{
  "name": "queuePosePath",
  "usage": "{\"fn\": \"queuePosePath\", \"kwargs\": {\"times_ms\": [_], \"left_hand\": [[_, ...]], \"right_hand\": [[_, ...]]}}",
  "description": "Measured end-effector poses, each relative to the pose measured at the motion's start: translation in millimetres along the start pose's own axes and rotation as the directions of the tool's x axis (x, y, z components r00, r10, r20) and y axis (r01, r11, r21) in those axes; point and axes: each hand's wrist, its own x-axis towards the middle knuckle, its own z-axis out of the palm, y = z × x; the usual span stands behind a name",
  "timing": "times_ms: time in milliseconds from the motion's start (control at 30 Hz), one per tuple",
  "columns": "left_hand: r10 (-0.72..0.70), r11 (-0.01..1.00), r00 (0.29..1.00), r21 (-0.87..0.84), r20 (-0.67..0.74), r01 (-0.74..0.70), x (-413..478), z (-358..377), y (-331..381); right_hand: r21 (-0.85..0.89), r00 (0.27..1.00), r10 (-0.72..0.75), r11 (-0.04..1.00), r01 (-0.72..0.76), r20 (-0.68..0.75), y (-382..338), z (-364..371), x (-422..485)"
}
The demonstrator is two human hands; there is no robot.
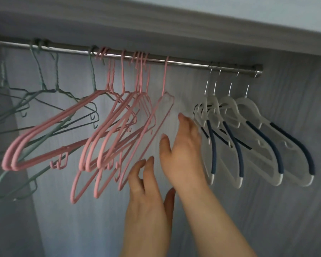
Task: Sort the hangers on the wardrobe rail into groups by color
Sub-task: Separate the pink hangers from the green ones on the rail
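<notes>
The hangers are hung along a metal rail [183,62], a smooth round bar fixed at its right end to the grey wood-grained back wall [285,210] of the wardrobe. Toward the left end of the rail, thin green hangers [44,89] of coated wire with twisted necks are seen, one of them mixed in beside the first pink ones. Along the middle, pink hangers [107,134] of thicker coated wire are bunched closely, with small hooks on their lower bars; the rightmost pink hanger [164,106] hangs a little apart from the bunch. Near the right end, four white hangers [230,108] of broad flat plastic are carried on thin metal hooks, their shoulders covered by dark blue grip strips.

Between the pink and white groups both hands are raised. The left hand [146,184] is held with loosely spread fingers just beside the lower end of the rightmost pink hanger, nothing gripped. The right hand [183,145] is opened flat, its fingers reaching toward the nearest white hanger; contact cannot be told.
</notes>
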Motion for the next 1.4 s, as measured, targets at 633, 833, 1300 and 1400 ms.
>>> {"fn": "queuePosePath", "kwargs": {"times_ms": [633,833,1300,1400], "left_hand": [[0.044,0.998,0.978,0.046,-0.204,-0.036,1.6,-73.1,-30.6],[0.124,0.992,0.992,0.02,0.007,-0.124,7.1,-64.9,-16.5],[0.322,0.947,0.922,-0.086,0.213,-0.311,13.8,-9.2,29.9],[0.322,0.946,0.92,-0.105,0.226,-0.305,5.7,-2.3,26.5]], "right_hand": [[0.792,0.932,0.192,0.492,-0.363,0.308,-45.2,41.8,31.8],[0.803,0.944,0.33,0.561,-0.203,0.008,-27.7,12.6,39.5],[0.491,0.901,0.433,0.789,-0.369,-0.02,11.2,-48.2,45.7],[0.303,0.915,0.404,0.869,-0.391,0.023,3.9,-54.7,35.0]]}}
